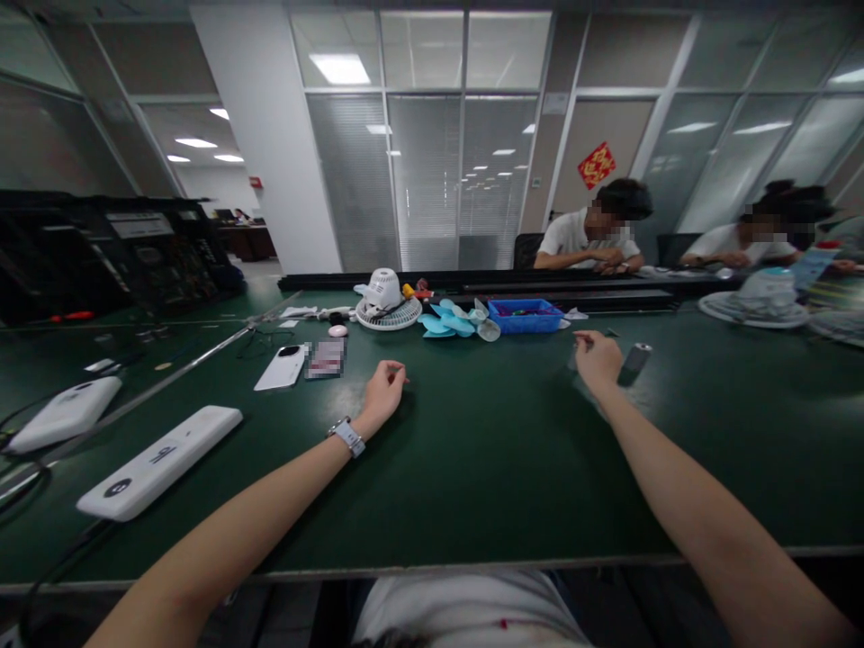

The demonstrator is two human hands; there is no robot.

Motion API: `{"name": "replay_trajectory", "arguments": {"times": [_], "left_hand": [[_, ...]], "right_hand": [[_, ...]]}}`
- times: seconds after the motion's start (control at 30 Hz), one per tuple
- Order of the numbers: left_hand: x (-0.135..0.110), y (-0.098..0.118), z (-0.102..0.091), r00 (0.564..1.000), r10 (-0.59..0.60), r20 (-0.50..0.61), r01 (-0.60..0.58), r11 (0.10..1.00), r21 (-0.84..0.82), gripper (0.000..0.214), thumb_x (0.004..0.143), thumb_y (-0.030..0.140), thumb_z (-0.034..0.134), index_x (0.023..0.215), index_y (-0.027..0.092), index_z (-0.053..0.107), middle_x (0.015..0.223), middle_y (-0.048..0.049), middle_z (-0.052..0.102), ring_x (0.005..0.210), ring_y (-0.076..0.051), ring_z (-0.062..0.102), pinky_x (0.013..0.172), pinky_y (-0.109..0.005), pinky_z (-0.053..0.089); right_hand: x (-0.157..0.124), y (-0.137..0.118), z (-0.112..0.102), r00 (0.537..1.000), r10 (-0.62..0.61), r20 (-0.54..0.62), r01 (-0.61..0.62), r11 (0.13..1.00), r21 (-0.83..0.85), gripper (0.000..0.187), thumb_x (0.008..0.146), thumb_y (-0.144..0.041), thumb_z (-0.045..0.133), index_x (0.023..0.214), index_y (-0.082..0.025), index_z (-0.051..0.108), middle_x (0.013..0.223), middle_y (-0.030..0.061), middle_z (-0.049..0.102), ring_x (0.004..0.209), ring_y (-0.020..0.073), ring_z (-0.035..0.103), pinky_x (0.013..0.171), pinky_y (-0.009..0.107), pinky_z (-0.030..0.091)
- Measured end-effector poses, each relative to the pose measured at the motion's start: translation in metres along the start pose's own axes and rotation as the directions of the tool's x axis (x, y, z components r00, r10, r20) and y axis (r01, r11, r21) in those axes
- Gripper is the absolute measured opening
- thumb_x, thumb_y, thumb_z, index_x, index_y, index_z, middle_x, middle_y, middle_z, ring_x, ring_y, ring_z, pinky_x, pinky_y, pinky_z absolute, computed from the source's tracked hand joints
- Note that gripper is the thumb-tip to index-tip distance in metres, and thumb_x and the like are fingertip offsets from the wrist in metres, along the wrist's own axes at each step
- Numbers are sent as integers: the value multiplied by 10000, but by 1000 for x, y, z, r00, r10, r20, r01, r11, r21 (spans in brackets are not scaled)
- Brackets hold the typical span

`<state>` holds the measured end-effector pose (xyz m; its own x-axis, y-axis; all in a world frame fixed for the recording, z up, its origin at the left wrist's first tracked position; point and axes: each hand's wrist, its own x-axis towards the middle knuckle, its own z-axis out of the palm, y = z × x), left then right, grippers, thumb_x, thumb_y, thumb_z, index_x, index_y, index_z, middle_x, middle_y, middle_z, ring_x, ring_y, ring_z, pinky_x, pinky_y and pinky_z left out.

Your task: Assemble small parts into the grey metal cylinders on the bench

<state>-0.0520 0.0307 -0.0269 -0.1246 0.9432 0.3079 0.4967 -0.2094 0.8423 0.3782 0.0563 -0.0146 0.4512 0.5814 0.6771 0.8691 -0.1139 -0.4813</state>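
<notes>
My left hand (386,391) rests on the green tabletop (472,450), fingers loosely curled in, with nothing visible in them. A watch with a pale strap (347,438) is on that wrist. Farther right, my right hand (599,360) is closed in a pinch, thumb and fingertips together; whatever is between them, if anything, is too small to make out. Just right of it stands a small grey cylinder (637,356). Ahead, between my hands, lie light-blue fan blades (449,319) and a blue tray (530,317) of small items. A white fan body with its round grille (388,310) sits behind my left hand.
Left of my hands lie a white phone (280,367), a blurred pinkish card (327,357) and a long white power bank (162,461) with a cable. Black rails (573,297) run along the far edge. Two people in white shirts work across the table, near another fan (760,301).
</notes>
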Motion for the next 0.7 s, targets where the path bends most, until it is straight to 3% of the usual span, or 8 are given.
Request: {"name": "replay_trajectory", "arguments": {"times": [0.23, 0.5, 0.7], "left_hand": [[1, -5, 1, 1000, 11, 9, -11, 1000, -8, 197, 876, 342, 542, 1015, 208, 578, 806, -30, 730, 729, -196, 652, 684, -301, 439], [4, -11, 3, 1000, 22, 17, -22, 1000, 20, 215, 896, 344, 516, 1042, 196, 571, 819, -32, 729, 745, -190, 652, 703, -298, 438], [2, -8, 2, 999, 30, 27, -31, 999, 12, 217, 883, 351, 526, 1037, 203, 569, 811, -27, 727, 751, -195, 663, 696, -300, 440]], "right_hand": [[0, 8, 3, 999, 50, -7, -49, 998, 47, 314, 863, -265, 492, 1049, -208, 740, 921, 95, 730, 820, 246, 625, 729, 334, 428], [-5, 1, -6, 992, -94, 80, 103, 989, -109, 300, 853, -268, 526, 1082, -183, 702, 1032, 100, 713, 915, 241, 627, 735, 317, 430], [-5, -4, -8, 983, -117, 142, 148, 960, -237, 303, 904, -259, 500, 1136, -167, 672, 1065, 110, 697, 921, 237, 632, 723, 313, 425]]}}
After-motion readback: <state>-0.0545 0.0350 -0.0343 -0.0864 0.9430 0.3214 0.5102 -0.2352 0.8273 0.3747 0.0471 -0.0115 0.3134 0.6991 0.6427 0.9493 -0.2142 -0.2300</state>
